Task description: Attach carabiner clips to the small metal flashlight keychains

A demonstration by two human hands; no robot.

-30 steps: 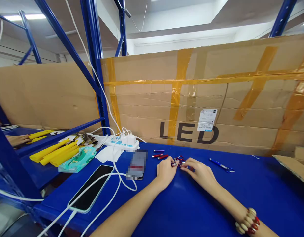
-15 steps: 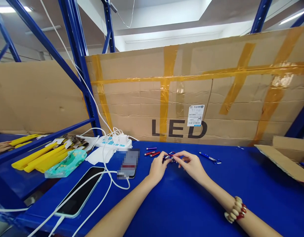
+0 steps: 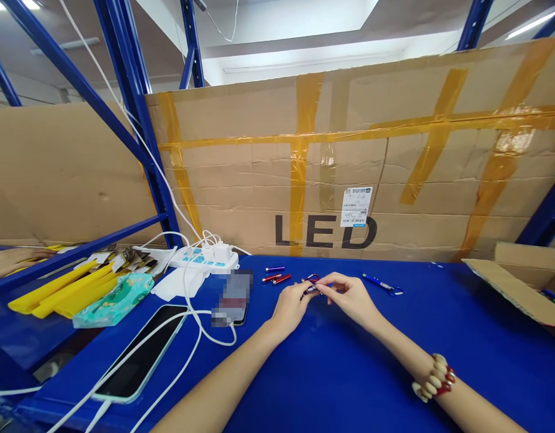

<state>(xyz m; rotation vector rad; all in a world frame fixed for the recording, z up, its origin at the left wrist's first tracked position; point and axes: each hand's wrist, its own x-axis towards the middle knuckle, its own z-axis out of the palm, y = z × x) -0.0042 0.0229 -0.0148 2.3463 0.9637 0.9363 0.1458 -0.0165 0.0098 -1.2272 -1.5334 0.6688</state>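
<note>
My left hand (image 3: 290, 307) and my right hand (image 3: 350, 297) meet over the blue table (image 3: 340, 373), both pinching a small dark keychain flashlight (image 3: 311, 289) with a red clip ring. More small flashlights lie just beyond: two red ones (image 3: 276, 278) and a purple one (image 3: 274, 269) to the left, and a blue one (image 3: 380, 283) to the right. A beaded bracelet (image 3: 434, 377) is on my right wrist.
A taped cardboard sheet marked LED (image 3: 349, 174) walls the table's back. A power strip (image 3: 204, 258), white cables, two phones (image 3: 139, 353), a tissue pack (image 3: 115, 300) and yellow rolls (image 3: 61, 288) lie left. An open carton (image 3: 521, 282) sits right. Another person's hand (image 3: 11, 260) rests far left.
The view has shifted right and tilted up. My hands stayed together on the small flashlight and lifted it slightly off the table, with the carton coming into view at the right.
</note>
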